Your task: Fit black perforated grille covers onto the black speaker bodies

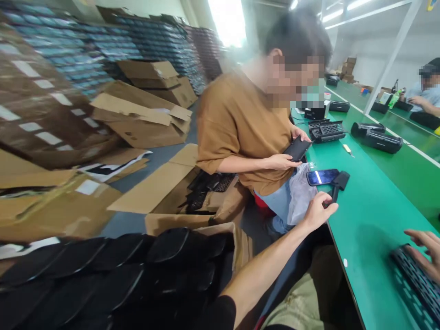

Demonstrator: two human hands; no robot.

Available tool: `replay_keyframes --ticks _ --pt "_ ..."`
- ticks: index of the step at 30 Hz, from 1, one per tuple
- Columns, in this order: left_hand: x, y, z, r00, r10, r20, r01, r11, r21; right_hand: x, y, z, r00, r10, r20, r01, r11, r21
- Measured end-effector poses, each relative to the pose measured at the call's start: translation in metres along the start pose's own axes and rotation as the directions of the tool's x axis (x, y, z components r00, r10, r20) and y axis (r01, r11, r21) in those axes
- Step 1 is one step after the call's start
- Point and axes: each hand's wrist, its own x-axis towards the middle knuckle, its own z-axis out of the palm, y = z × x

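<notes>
Left hand (320,210) pinches black, broad-headed plastic tool (341,180) by handle. Right hand (426,250) at black, perforated plastic housing (417,277); can't tell whether fingers grip.

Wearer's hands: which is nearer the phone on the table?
Left. The left hand is just short of the phone, at the black tool; the right hand is farther off, by the perforated black part.

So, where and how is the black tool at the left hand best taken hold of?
Probably pinch the black tool by its narrow stem, coming from the near edge of the table: the stem points toward the left hand, slim enough for finger and thumb, while the broad head lies beyond, beside the phone.
</notes>
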Motion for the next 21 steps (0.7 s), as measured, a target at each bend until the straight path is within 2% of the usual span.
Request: replay_keyframes --ticks 1,2,5,8,10,11,12,14,15,16,18,21 --pt "-0.003 0.005 0.006 0.993 0.06 0.101 -0.061 0.998 0.001 0.003 -0.018 0.001 1.0 0.028 -0.006 -0.028 0.998 0.053" --pt "-0.005 0.009 0.013 0.969 0.12 0.215 -0.122 0.993 -0.006 0.008 -0.035 0.004 0.999 0.048 0.012 -0.049 0.989 0.14" --pt "-0.006 0.016 0.029 0.831 0.215 0.513 -0.212 0.975 -0.065 0.029 -0.07 0.021 0.996 0.043 0.083 -0.069 0.936 0.345" --pt "-0.004 0.016 0.039 0.726 0.205 0.657 -0.187 0.977 -0.098 0.043 -0.077 0.043 0.988 0.055 0.142 -0.103 0.929 0.356" --pt "-0.001 0.015 0.04 0.673 0.209 0.709 -0.231 0.971 -0.068 0.045 -0.075 0.053 0.99 0.061 0.127 -0.099 0.942 0.32" --pt "0.001 0.015 0.04 0.677 0.208 0.706 -0.28 0.96 -0.014 0.044 -0.074 0.057 0.992 0.064 0.113 -0.095 0.949 0.301" --pt "0.004 0.014 0.039 0.705 0.203 0.68 -0.33 0.942 0.06 0.043 -0.073 0.059 0.993 0.068 0.097 -0.094 0.955 0.283" --pt "0.013 0.014 0.038 0.783 0.206 0.587 -0.403 0.887 0.227 0.041 -0.074 0.059 0.994 0.08 0.069 -0.095 0.962 0.258" --pt "0.019 0.014 0.038 0.805 0.218 0.552 -0.432 0.852 0.295 0.04 -0.076 0.057 0.995 0.086 0.054 -0.097 0.963 0.253" --pt "0.025 0.013 0.039 0.808 0.228 0.543 -0.459 0.821 0.339 0.038 -0.078 0.053 0.995 0.092 0.04 -0.099 0.962 0.253" --pt "0.036 0.012 0.046 0.769 0.233 0.595 -0.522 0.767 0.374 0.031 -0.083 0.038 0.995 0.097 0.014 -0.097 0.959 0.266" --pt "0.048 0.011 0.065 0.653 0.219 0.725 -0.68 0.592 0.433 0.009 -0.089 0.005 0.985 0.164 -0.059 -0.131 0.921 0.368"
